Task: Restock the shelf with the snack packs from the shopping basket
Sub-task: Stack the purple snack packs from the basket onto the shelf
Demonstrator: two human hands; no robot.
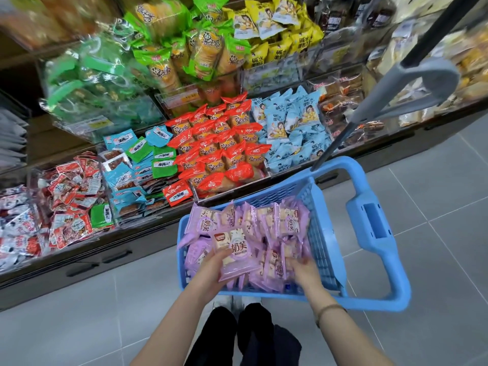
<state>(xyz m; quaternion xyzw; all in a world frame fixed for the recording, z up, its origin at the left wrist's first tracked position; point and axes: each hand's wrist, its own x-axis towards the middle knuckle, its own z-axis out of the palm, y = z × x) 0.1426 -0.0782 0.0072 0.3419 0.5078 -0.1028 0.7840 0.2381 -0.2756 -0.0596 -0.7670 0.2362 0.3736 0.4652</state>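
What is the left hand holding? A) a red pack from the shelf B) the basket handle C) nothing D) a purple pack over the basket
D: the left hand grips a purple snack pack just above the blue basket, which is filled with matching purple packs.

Shop aisle, shelf unit [390,147] over grey tile floor [435,212]
Shelf unit fills the top and left, tiered, with clear plastic bins [66,107]; yellow price tags [96,123] on the bin fronts; dark base panel [52,281] along its bottom with dark bar handles [116,256]; pale square floor tiles with thin grout lines in front of the shelf unit and right of it; grey stacked stuff [12,133] left of the shelf unit, blurred; light even, soft sheen on tiles
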